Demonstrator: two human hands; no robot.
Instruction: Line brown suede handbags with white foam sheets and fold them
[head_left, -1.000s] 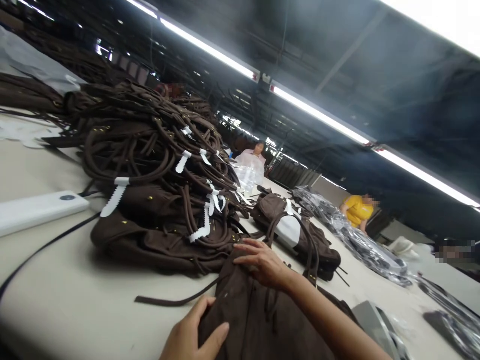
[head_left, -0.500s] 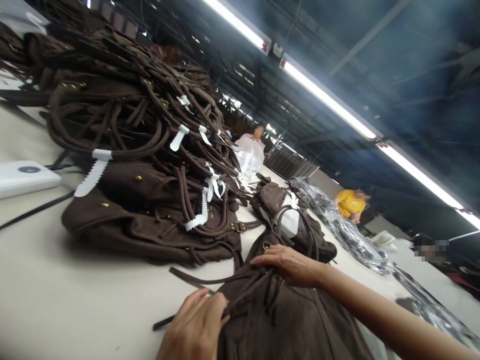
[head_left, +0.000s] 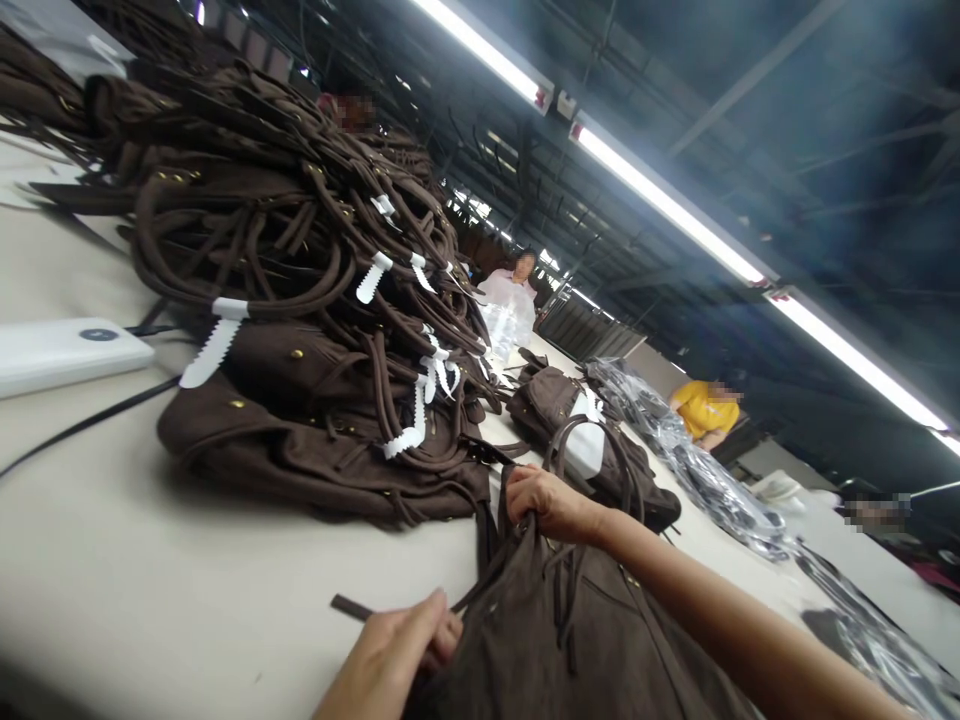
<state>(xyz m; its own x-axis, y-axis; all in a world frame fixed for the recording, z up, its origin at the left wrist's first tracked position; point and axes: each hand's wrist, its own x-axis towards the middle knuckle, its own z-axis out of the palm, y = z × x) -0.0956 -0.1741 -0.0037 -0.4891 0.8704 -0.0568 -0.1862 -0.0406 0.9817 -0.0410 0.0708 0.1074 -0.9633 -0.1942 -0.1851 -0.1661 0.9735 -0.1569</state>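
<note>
A dark brown bag (head_left: 555, 640) lies at the bottom centre, nearest to me. My right hand (head_left: 544, 500) is closed on the bag's gathered top edge, fingers curled into the fabric. Lower and to the left, my left hand (head_left: 409, 640) pinches a thin brown strap (head_left: 351, 606) at the bag's left side; its loose end sticks out over the table. Just beyond my right hand rests another brown bag (head_left: 592, 435) with a white piece on it.
Brown bags with looped handles and white notched tags (head_left: 217, 345) are heaped at the left. A white device (head_left: 67, 355) with a cable sits on the pale table (head_left: 187, 600). Clear plastic-wrapped items (head_left: 697, 480) line the right side. People stand farther back, one in a yellow shirt (head_left: 705, 410).
My right hand has gone from lying over the bag's top with extended fingers to gripping its edge. My left hand has shifted slightly at the strap. The view has shifted a little.
</note>
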